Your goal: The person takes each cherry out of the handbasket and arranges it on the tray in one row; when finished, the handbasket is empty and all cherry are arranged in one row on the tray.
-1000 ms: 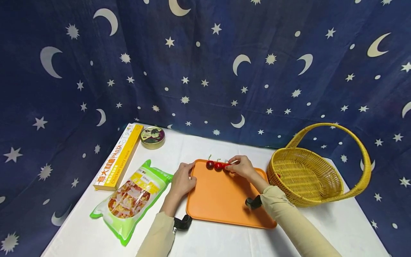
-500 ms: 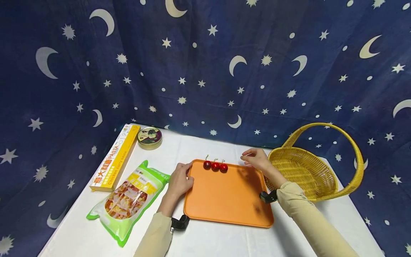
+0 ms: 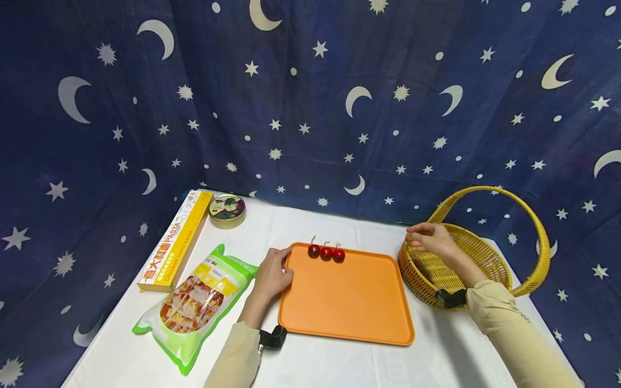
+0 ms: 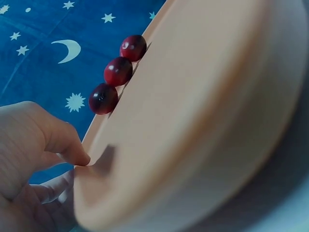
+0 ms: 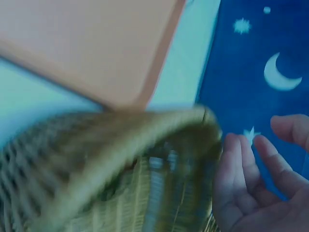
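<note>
An orange tray (image 3: 344, 302) lies on the white-covered table. At its far-left corner my left hand (image 3: 273, 272) pinches the edge, the thumb (image 4: 72, 147) on the corner and the other fingers behind it in the left wrist view. Three dark red cherries, one of them the middle cherry (image 3: 326, 253), sit in a row along the tray's far edge, stems pointing up. My right hand (image 3: 433, 238) is over the left rim of a yellow wicker basket (image 3: 485, 253), fingers loosely bent. Nothing shows between its thumb and fingertips in the right wrist view.
Left of the tray lie a green-and-white food bag (image 3: 196, 307), a yellow-and-white pasta box (image 3: 177, 242) and a round tin (image 3: 227, 210). The basket's tall handle (image 3: 540, 237) arches up on the right. A dark blue star-and-moon cloth (image 3: 310, 108) hangs behind the table.
My right hand has left the cherries and moved right, across the tray's far-right corner, to the basket's left rim. The left hand stays at the tray corner.
</note>
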